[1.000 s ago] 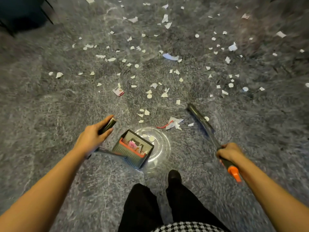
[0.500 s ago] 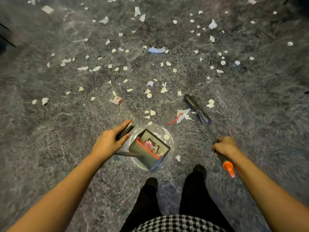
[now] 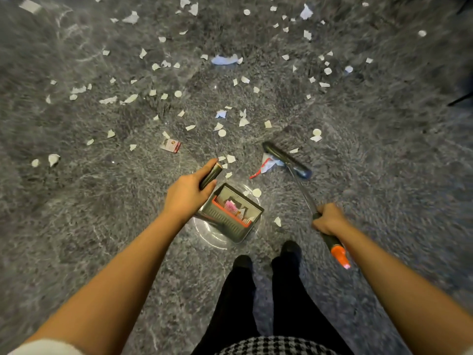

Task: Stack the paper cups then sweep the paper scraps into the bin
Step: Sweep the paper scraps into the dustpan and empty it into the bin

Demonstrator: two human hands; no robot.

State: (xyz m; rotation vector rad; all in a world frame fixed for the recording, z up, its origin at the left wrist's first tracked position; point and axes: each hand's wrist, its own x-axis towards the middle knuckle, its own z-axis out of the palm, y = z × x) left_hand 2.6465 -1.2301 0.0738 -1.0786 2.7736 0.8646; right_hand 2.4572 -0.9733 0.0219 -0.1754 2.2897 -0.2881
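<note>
On the grey floor [image 3: 76, 226], scraps [image 3: 243, 121] lie scattered ahead. The broom [image 3: 288, 160], gripped by the right hand [image 3: 329, 220], touches one. The left hand [image 3: 185, 198] grips the dustpan [image 3: 222, 219], which holds a few scraps.

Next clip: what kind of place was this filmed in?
Probably an indoor room, exact kind unclear: the glossy grey marble-patterned floor reflects a round light, and what looks like a dark furniture leg shows at the right edge. Paper scraps litter it.
</note>
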